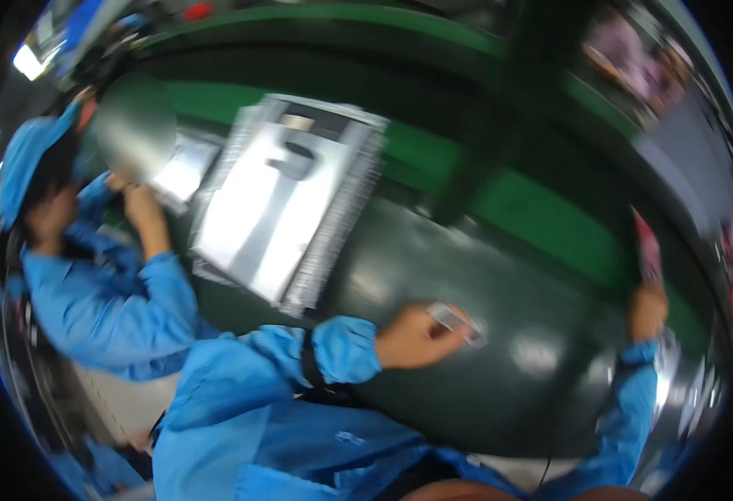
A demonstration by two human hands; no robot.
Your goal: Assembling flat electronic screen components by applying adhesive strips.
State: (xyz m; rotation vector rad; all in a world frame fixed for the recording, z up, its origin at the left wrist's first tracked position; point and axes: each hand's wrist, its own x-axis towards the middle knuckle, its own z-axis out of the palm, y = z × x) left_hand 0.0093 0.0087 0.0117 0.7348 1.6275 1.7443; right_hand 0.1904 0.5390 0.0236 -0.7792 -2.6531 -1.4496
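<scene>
My left hand (417,338) is closed over the dark green worktop (400,259). Between its thumb and fingers sits a small silver-grey rectangular piece (445,316), with something clear and shiny at its lower right end. Far over to the right, my right hand (649,311) is closed around the lower end of a narrow, pointed red-and-pink item (646,242). Blur hides what kind of thing that is. Both my arms wear blue sleeves, and a black band circles the left one.
A tall stack of white and silver trays (283,200) stands ahead on the left, with dark pieces on top. Beside it a co-worker (99,275) in blue handles something near another silver tray (184,167). Green ledges (517,209) run along the back; another person (634,58) is beyond.
</scene>
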